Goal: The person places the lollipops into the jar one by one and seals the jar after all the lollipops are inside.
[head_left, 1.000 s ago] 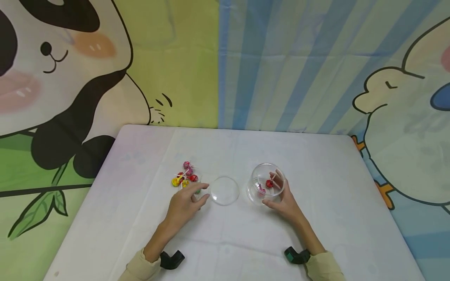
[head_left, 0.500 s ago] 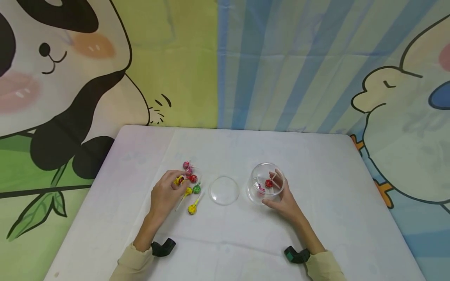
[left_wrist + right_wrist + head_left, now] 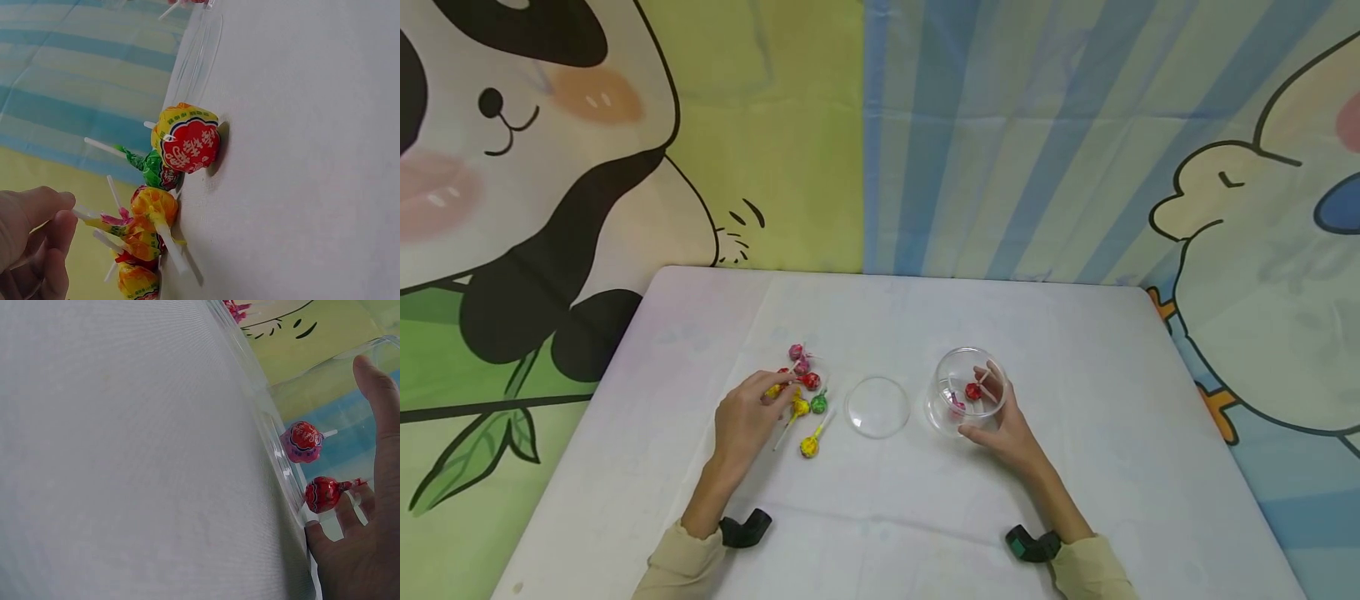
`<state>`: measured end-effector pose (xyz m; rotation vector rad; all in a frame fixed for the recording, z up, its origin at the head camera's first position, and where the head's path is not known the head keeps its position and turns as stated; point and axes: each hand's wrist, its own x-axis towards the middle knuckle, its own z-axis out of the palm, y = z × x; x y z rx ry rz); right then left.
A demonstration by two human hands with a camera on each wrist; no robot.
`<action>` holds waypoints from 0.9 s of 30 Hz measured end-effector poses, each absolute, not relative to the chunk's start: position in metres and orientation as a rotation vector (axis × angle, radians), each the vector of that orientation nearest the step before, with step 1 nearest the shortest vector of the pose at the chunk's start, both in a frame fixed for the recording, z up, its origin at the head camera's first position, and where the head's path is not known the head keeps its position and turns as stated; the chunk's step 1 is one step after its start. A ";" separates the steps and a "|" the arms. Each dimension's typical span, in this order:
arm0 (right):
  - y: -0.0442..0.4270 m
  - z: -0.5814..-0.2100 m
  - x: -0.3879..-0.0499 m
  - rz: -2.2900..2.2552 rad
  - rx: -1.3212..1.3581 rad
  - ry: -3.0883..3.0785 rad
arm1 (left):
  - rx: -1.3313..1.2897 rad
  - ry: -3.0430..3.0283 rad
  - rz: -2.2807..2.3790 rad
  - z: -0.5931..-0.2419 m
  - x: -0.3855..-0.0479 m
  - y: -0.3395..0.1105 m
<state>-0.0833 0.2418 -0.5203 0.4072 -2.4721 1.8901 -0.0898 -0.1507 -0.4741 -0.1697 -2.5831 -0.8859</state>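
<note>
My left hand (image 3: 741,421) pinches the white stick of a yellow lollipop (image 3: 140,242) between thumb and forefinger, at the pile on the table's left. Around it lie a green lollipop (image 3: 818,403), a red one (image 3: 810,381), pink ones (image 3: 796,352) and more yellow ones, one of them (image 3: 809,447) nearer the front. My right hand (image 3: 1007,429) grips a clear round jar (image 3: 951,371) from its right side, thumb in front. Inside the jar rest a red lollipop (image 3: 323,494) and a pink one (image 3: 303,442).
A clear round lid (image 3: 877,408) lies flat between the pile and the jar. The table (image 3: 880,533) has a white cloth, and a printed cartoon curtain (image 3: 985,150) stands behind its far edge. Black devices (image 3: 747,528) are strapped at both wrists.
My left hand has moved left from beside the lid to the lollipop pile, and its fingers now pinch a stick. A yellow lollipop lies in front of the pile. The right hand stays on the jar.
</note>
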 end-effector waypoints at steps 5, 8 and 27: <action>0.241 -0.519 -0.084 1.905 0.410 -2.457 | -0.127 -2.595 -0.837 -0.473 -0.087 -0.157; 0.241 -0.519 -0.083 1.901 0.407 -2.463 | -0.109 -2.611 -0.789 -0.472 -0.083 -0.162; 0.241 -0.521 -0.084 1.888 0.398 -2.478 | 0.020 -2.695 -1.049 -0.472 -0.070 -0.181</action>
